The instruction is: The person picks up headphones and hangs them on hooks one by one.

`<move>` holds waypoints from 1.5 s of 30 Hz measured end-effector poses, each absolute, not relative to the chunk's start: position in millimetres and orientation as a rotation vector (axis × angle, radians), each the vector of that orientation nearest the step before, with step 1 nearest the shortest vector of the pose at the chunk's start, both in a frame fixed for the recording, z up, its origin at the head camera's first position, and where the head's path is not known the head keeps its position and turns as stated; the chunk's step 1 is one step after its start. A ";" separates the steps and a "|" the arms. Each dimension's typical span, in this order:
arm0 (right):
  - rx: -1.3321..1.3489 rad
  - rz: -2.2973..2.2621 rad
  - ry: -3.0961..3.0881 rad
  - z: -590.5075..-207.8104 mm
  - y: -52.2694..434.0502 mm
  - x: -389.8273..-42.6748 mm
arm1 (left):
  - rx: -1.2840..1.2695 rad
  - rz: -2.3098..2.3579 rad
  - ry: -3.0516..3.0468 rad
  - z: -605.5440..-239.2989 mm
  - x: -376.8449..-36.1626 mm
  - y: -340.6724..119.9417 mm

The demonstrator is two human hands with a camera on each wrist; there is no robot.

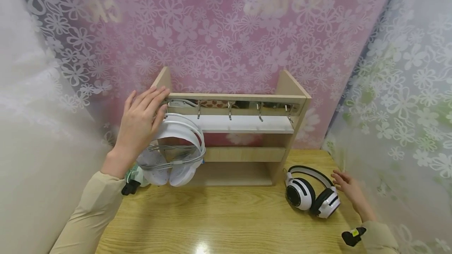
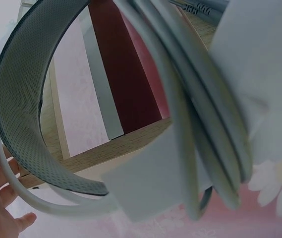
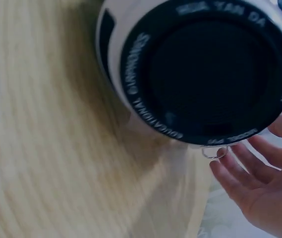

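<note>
White headphones (image 1: 180, 130) with a grey cable wound round their ear cups hang by the headband at the left end of a hook rail (image 1: 243, 105). My left hand (image 1: 139, 118) lies over the left top corner of the wooden shelf (image 1: 247, 154), fingers extended, thumb close above the headband. In the left wrist view the fabric-lined headband (image 2: 19, 99) passes beside that hand. A second pair, black-and-white headphones (image 1: 299, 194), lies on the table at the right. Beside it is my right hand (image 1: 347, 185), fingers loosely bent near the round ear cup (image 3: 205, 74).
Several metal hooks (image 1: 230, 111) line the rail to the right of the white pair. Below runs a white board (image 1: 247, 124). A pale green object (image 1: 135, 175) stands behind my left wrist. Flowered sheeting (image 1: 226, 30) encloses the wooden table (image 1: 226, 218).
</note>
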State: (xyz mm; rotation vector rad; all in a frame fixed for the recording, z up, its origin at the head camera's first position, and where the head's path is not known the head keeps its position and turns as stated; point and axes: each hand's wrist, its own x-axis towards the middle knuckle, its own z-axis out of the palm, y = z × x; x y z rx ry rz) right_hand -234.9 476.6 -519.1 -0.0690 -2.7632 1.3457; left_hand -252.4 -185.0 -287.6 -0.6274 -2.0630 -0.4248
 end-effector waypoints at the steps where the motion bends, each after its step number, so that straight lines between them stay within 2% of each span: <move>1: -0.081 1.341 -2.801 -520.6 476.8 -234.7 | -0.627 -0.424 -2.064 -287.7 -252.8 -185.0; 11: -0.130 1.200 -2.992 -522.5 475.0 -237.9 | -0.626 -0.423 -2.067 -287.9 -252.0 -185.8; 30: -0.245 1.263 -2.973 -531.3 474.1 -240.2 | -0.633 -0.402 -2.066 -287.2 -253.3 -184.5; 45: -0.168 1.425 -2.824 -508.5 468.3 -222.5 | -0.623 -0.402 -2.077 -287.5 -252.2 -185.7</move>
